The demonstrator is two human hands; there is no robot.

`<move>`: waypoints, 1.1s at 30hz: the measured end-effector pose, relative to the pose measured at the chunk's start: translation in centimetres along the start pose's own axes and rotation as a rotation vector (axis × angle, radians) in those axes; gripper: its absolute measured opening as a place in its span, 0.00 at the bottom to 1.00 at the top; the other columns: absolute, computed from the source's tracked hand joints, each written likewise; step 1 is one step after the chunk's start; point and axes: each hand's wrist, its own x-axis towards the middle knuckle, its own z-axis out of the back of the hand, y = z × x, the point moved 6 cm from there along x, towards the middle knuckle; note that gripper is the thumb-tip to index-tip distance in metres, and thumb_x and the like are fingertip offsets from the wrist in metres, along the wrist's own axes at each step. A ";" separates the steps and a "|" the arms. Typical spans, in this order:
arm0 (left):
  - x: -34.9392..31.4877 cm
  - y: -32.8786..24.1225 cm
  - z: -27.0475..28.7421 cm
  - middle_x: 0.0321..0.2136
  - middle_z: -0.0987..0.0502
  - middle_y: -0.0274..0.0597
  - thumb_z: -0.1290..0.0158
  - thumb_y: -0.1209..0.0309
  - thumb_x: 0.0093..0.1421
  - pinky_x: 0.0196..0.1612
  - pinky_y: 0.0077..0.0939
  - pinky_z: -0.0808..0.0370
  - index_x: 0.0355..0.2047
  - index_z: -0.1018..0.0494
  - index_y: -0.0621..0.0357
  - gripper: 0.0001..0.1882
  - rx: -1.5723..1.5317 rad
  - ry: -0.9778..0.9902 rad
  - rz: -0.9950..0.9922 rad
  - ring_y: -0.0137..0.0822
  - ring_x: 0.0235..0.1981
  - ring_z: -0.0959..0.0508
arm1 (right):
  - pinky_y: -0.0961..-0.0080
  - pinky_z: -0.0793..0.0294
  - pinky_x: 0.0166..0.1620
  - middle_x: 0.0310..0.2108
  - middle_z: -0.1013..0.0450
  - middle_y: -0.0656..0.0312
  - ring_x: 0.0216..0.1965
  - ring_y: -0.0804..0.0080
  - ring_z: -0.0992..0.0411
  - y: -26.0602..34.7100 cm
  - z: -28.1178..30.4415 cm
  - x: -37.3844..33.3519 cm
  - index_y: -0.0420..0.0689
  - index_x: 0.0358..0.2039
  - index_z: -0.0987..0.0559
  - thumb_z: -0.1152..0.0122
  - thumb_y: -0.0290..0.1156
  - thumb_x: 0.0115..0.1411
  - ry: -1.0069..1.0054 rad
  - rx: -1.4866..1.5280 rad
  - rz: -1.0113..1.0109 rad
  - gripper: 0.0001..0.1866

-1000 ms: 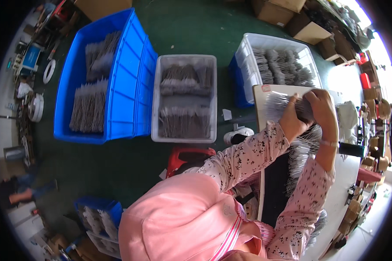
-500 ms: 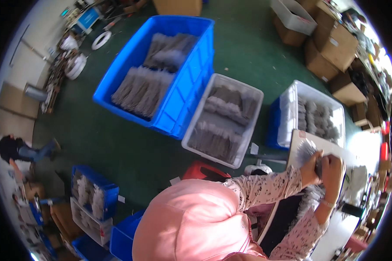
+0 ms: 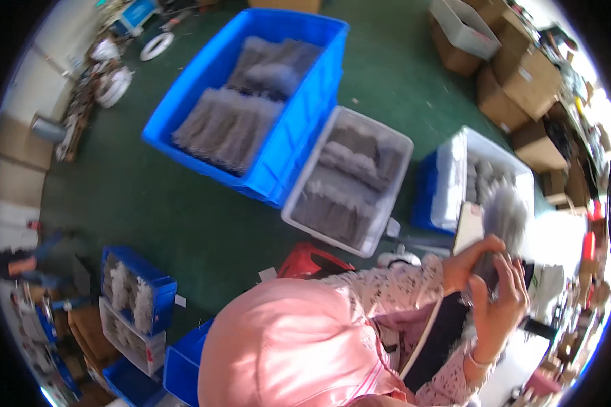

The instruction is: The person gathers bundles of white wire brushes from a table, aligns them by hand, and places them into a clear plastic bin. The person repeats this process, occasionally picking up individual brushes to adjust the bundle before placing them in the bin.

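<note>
A bundle of thin strands [image 3: 508,216], whitish and fanned out at its far end and darker grey lower down, stands up over the work table at the right. My left hand [image 3: 470,263] is closed round its lower part from the left side. Close against the bundle's grey lower end is my right hand [image 3: 501,302], thumb and fingers stretched out and apart. Motion blurs the strands. Below the hands, more pale strands show beside a dark surface [image 3: 442,334] along the table's near edge.
Similar bundles fill a large blue bin [image 3: 309,122], a grey-white tray [image 3: 370,249] and a white crate [image 3: 448,183] beyond the table. Stacked crates [image 3: 139,288] stand at lower left, near a blurred person [image 3: 13,264]. A red stool [image 3: 312,261] is beside me; cardboard boxes [image 3: 533,81] line the far right.
The bundle has been raised and turned, its fanned end now pointing away and larger in view. My right hand has gone from closed to spread fingers. The person at left has shifted.
</note>
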 end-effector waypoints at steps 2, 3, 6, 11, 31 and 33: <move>0.7 -0.4 1.2 0.36 0.25 0.39 0.52 0.66 0.60 0.52 0.28 0.32 0.40 0.30 0.58 0.12 -0.236 0.075 0.148 0.31 0.41 0.26 | 0.49 0.46 0.61 0.36 0.25 0.49 0.43 0.51 0.28 1.8 -1.3 1.1 0.34 0.36 0.23 0.36 0.48 0.49 -0.010 -0.037 0.096 0.26; 1.2 -0.9 0.7 0.35 0.25 0.39 0.54 0.67 0.61 0.51 0.28 0.32 0.40 0.30 0.58 0.11 -0.521 0.103 0.426 0.31 0.40 0.25 | 0.46 0.51 0.62 0.36 0.25 0.50 0.44 0.54 0.29 2.0 -2.0 1.5 0.35 0.35 0.23 0.35 0.47 0.47 -0.015 -0.068 0.129 0.26; 1.4 -2.0 4.1 0.32 0.26 0.37 0.56 0.68 0.61 0.49 0.27 0.31 0.35 0.29 0.58 0.09 -0.460 0.044 0.432 0.30 0.37 0.26 | 0.41 0.59 0.62 0.37 0.24 0.56 0.46 0.57 0.31 1.6 -4.9 2.4 0.37 0.35 0.23 0.34 0.43 0.43 0.049 0.020 0.117 0.24; 2.1 -4.8 11.8 0.28 0.26 0.38 0.51 0.70 0.57 0.40 0.23 0.27 0.33 0.28 0.59 0.06 -0.474 -0.182 0.337 0.30 0.32 0.25 | 0.46 0.52 0.60 0.40 0.24 0.57 0.49 0.54 0.33 -0.1 -10.3 5.3 0.38 0.35 0.22 0.34 0.44 0.44 0.160 0.258 0.181 0.23; 1.2 -26.4 54.4 0.39 0.27 0.58 0.39 0.75 0.34 0.45 0.37 0.27 0.41 0.35 0.69 0.30 1.318 -1.439 0.289 0.54 0.39 0.25 | 0.64 0.38 0.31 0.14 0.33 0.61 0.21 0.59 0.32 -18.8 -28.1 8.2 0.46 0.14 0.31 0.40 0.41 0.50 0.316 0.210 -0.090 0.17; 4.1 -27.3 54.5 0.45 0.30 0.62 0.37 0.74 0.34 0.51 0.37 0.30 0.48 0.40 0.70 0.39 1.534 -1.455 0.338 0.56 0.45 0.27 | 0.66 0.39 0.30 0.14 0.35 0.62 0.20 0.61 0.34 -18.7 -27.7 8.6 0.46 0.14 0.32 0.39 0.40 0.48 0.313 0.211 -0.091 0.16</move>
